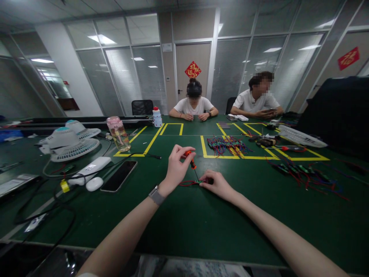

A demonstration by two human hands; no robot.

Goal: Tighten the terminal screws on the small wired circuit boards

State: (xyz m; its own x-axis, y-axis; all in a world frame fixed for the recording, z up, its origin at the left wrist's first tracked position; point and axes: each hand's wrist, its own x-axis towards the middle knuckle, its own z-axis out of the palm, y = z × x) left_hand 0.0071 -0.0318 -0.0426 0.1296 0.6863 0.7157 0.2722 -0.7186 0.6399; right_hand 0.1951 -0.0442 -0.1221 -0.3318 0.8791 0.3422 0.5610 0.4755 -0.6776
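Your left hand [179,164] grips the orange-black screwdriver [193,165], tip down at the small green circuit board [198,181]; right hand [216,181] pinches the board's right end, flat on the bench [225,231], in from mid near edge. Reads as mid-step on this one; can't tell if anything's tightened. Wired board pile [227,145] toward far edge, loose wired boards [298,169] toward right edge: finished or pending, unclear.

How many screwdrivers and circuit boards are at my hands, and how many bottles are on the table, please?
Screwdriver: 1, in the left hand
Circuit board: 1, at the right hand
Bottles: 2, pink-lidded bottle and red-topped bottle
Total: 4
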